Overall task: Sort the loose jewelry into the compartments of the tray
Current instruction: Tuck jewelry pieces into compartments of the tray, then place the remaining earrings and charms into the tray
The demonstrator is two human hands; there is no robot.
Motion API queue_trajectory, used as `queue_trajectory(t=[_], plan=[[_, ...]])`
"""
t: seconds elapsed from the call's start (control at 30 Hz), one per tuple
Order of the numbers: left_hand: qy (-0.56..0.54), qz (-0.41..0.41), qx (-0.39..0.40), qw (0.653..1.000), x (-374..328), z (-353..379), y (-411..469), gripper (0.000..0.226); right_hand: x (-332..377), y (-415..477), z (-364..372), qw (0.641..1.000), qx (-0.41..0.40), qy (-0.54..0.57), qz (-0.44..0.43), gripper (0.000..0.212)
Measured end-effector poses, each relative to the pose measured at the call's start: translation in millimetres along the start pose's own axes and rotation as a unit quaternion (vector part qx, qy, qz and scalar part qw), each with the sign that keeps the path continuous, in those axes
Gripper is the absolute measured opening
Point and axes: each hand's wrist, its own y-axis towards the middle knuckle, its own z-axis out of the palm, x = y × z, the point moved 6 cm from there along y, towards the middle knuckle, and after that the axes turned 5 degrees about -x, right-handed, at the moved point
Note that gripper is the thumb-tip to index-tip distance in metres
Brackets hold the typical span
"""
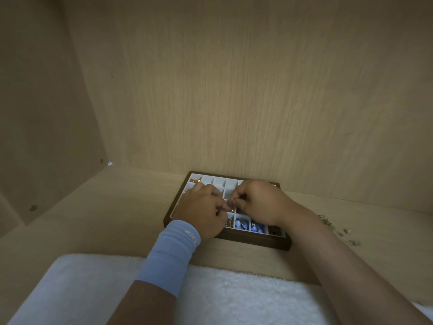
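In the head view, the loose jewelry (337, 227) lies scattered on the shelf to the right of the tray (255, 241). The pieces look light, tiny and slippery, probably best pinched at a loop or clasp. The left hand (201, 212) and right hand (260, 202), fingers curled, meet over a middle compartment, together pinching a small gold piece (231, 209).

Both arms are stretched forward, backs of the hands turned up. The left hand (201, 208) and right hand (260, 201) are held close together, fingers curled and fingertips nearly meeting. A tiny piece (230, 205) seems to be pinched between them. The left wrist is wrapped in a blue band (173, 252).
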Motion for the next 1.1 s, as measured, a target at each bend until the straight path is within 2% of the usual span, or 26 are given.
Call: queue_trajectory(t=[0.17, 0.33, 0.47, 0.6, 0.7, 0.87, 0.97, 1.1], plan=[[-0.047, -0.012, -0.025, 0.998, 1, -4, 0, 0.018, 1, -2, 1, 1.0, 0.02, 0.005, 0.0, 0.018], [-0.056, -0.016, -0.036, 0.998, -8, -8, 1, 0.021, -22, -19, -38, 0.998, -0.042, 0.034, 0.041, 0.016], [-0.081, -0.002, -0.044, 0.996, -40, -5, 8, 0.025, -73, -46, -75, 0.993, -0.08, 0.003, 0.092, 0.013], [-0.111, 0.035, -0.005, 0.993, -82, 9, 26, 0.026, -116, -75, -89, 0.986, -0.084, -0.007, 0.141, 0.018], [-0.119, 0.054, 0.016, 0.991, -108, 27, 41, 0.025, -131, -83, -80, 0.987, -0.043, -0.009, 0.157, 0.014], [-0.021, 0.09, 0.045, 0.995, -138, 63, 60, 0.025, -146, -84, -72, 0.983, -0.029, -0.013, 0.181, 0.016], [0.028, 0.062, 0.085, 0.994, -136, 86, 67, 0.035, -145, -81, -62, 0.987, -0.005, -0.027, 0.159, 0.019], [0.04, 0.06, 0.063, 0.995, -133, 96, 70, 0.029, -148, -78, -57, 0.987, -0.011, -0.031, 0.157, 0.016]])
